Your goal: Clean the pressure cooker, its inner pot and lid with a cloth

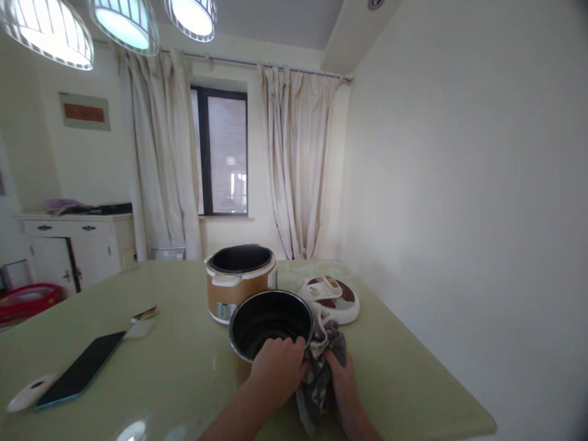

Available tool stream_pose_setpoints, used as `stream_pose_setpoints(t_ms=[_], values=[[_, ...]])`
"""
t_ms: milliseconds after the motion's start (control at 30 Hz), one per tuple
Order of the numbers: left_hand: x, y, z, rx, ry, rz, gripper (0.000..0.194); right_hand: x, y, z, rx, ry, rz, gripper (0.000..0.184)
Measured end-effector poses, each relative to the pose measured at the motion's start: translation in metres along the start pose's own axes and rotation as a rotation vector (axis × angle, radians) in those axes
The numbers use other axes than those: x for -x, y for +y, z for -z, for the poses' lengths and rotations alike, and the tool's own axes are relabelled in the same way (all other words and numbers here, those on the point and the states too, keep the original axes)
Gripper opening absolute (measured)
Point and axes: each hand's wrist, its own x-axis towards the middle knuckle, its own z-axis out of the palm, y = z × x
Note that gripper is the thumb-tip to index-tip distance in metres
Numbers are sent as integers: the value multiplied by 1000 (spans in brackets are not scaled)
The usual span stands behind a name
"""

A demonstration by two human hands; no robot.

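A dark-lined inner pot (248, 327) of a rice cooker is tilted toward me above the table. My left hand (278, 367) is closed over its near rim, fingers curled to the inside. On the pot's right, my right hand (343, 383) grips a bunched grey and white cloth (316, 380), which presses against the pot's outer side. Behind the pot stands the rice cooker body (218, 294), tan and white, with its top open. Its white and brown lid (340, 300) lies on the table to the right.
The pale green glossy table (184, 355) has a wall close along its right side. To the left lie a dark tablet-like slab (82, 370), a white rounded object (30, 392) and a small packet (144, 314). Pendant lamps (190, 18) hang overhead at upper left.
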Motion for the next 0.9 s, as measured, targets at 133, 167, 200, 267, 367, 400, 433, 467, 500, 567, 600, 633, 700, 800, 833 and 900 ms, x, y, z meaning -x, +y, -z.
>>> stream_pose_setpoints(t_ms=[133,167,200,267,367,400,433,467,500,567,600,633,700,800,833,900], values=[[0,-22,-1,-24,-17,-133,32,-3,-3,8,40,85,7,53],[4,-32,0,-13,-22,-178,32,-3,-4,10,40,112,8,56],[9,-42,1,3,-28,-226,31,-3,-5,11,40,134,7,58],[19,-54,4,42,-27,-292,23,-2,-6,12,44,143,17,64],[26,-48,4,75,24,-275,19,-3,-5,11,66,117,66,71],[25,-40,3,81,42,-241,26,-3,-3,11,71,108,78,70],[22,-30,1,86,50,-200,32,-4,-2,10,73,97,83,68],[17,-19,-1,88,45,-148,35,-3,0,10,73,80,80,64],[12,-10,-4,84,30,-99,35,-2,2,9,74,58,75,61],[2,2,-7,55,3,-25,33,5,4,9,82,14,62,57],[-2,5,-8,36,-4,-11,31,10,3,9,85,-3,59,57],[-5,5,-8,19,-6,-10,30,16,2,8,84,-17,61,57],[-5,1,-7,1,-2,-31,28,29,-2,5,80,-45,70,60],[1,-9,-3,-6,12,-68,25,38,-12,-3,123,-81,131,58],[4,-12,-2,-9,16,-79,26,37,-15,-5,150,-79,172,55],[9,-17,-1,-17,12,-98,27,30,-18,-8,193,-54,247,49]])
